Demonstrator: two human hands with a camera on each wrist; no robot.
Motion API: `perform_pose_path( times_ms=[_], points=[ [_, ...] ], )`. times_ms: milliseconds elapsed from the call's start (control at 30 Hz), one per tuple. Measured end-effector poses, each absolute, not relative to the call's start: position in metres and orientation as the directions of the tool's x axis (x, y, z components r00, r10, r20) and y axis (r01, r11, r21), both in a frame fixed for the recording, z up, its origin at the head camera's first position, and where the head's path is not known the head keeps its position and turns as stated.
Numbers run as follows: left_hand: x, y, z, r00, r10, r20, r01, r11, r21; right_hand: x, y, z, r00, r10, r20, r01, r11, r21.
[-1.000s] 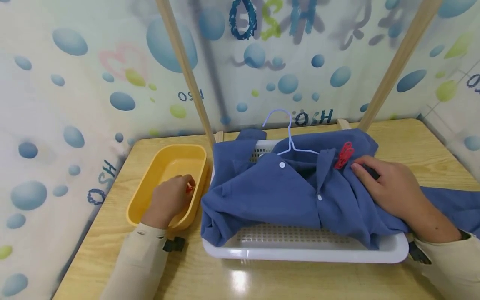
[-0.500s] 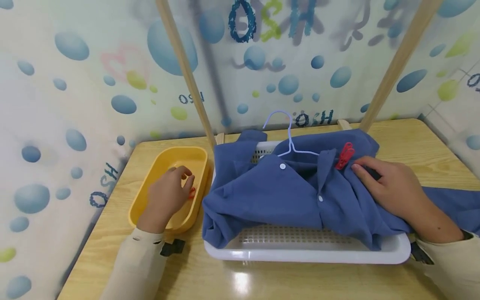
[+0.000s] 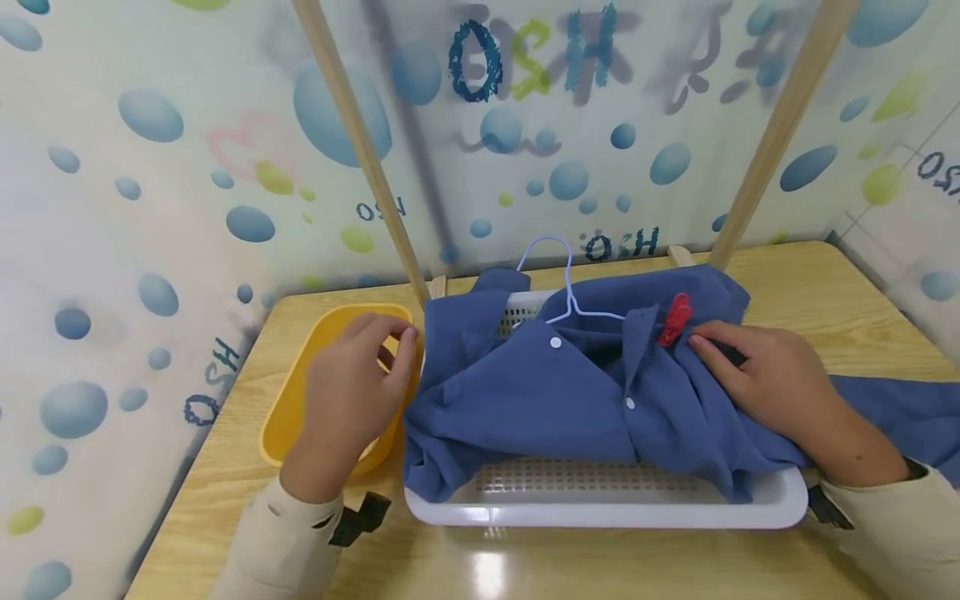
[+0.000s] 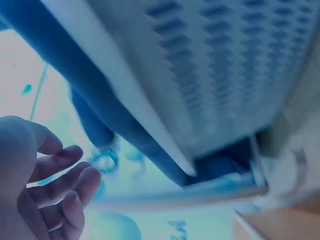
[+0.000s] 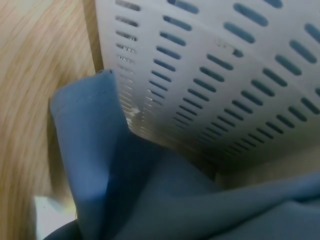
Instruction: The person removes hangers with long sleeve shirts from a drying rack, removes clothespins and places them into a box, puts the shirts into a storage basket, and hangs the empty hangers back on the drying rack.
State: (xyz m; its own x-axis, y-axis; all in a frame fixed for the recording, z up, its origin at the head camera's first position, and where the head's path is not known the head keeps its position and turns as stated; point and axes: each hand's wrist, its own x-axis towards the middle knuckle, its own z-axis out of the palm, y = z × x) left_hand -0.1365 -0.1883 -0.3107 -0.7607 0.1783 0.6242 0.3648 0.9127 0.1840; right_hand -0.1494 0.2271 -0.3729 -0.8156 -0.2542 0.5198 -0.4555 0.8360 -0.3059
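Observation:
A blue button-up shirt (image 3: pixel 510 408) lies across a white perforated basket (image 3: pixel 600 515). The hook of a light purple hanger (image 3: pixel 570 296) rises from its collar. Beside the collar, a red clothespin (image 3: pixel 677 319) is clipped to the shirt. My right hand (image 3: pixel 780 379) grips the shirt's shoulder just right of that clothespin; the right wrist view shows blue cloth (image 5: pixel 90 125) but no fingers. My left hand (image 3: pixel 356 383) hovers over a yellow basin (image 3: pixel 288 417), fingers loosely bent. Nothing shows between those fingers (image 4: pixel 75 177) in the left wrist view. The hand hides most of the basin's inside.
Two wooden poles (image 3: pixel 360 137) (image 3: pixel 783 133) rise behind the basket from the wooden table (image 3: pixel 570 558). A shirt sleeve (image 3: pixel 892 404) spreads over the table at the right. A bubble-patterned sheet (image 3: pixel 465 167) forms the backdrop.
My left hand has come up out of the yellow basin, where a red clothespin showed beside it earlier. My right hand keeps its grip on the shirt. The head view has shifted slightly.

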Motion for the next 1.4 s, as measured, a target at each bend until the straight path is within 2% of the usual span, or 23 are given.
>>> perform_pose_path(
  times_ms=[233,433,667,900,1133,1400],
  points=[
    [-0.124,-0.157,-0.282,-0.723,0.325,0.61,0.495,0.859,0.13,-0.149,0.226,-0.374,-0.806,-0.267,0.528,-0.471,0.831,-0.298],
    [-0.124,-0.136,-0.264,-0.695,0.399,0.598,0.55,0.831,0.085,-0.148,0.228,-0.373,-0.82,-0.254,0.513,-0.455,0.834,-0.313],
    [-0.128,-0.117,-0.257,-0.655,0.471,0.591,0.609,0.792,0.044,-0.148,0.227,-0.374,-0.811,-0.26,0.524,-0.467,0.827,-0.312],
    [-0.135,-0.091,-0.251,-0.595,0.554,0.582,0.658,0.752,-0.043,-0.148,0.227,-0.373,-0.808,-0.253,0.532,-0.466,0.827,-0.315],
    [-0.155,-0.06,-0.25,-0.642,0.62,0.452,0.688,0.725,-0.018,-0.148,0.228,-0.373,-0.815,-0.243,0.526,-0.456,0.829,-0.323],
    [-0.171,-0.031,-0.258,-0.692,0.679,0.245,0.689,0.723,-0.056,-0.15,0.226,-0.373,-0.802,-0.256,0.54,-0.478,0.817,-0.323]
  ],
)
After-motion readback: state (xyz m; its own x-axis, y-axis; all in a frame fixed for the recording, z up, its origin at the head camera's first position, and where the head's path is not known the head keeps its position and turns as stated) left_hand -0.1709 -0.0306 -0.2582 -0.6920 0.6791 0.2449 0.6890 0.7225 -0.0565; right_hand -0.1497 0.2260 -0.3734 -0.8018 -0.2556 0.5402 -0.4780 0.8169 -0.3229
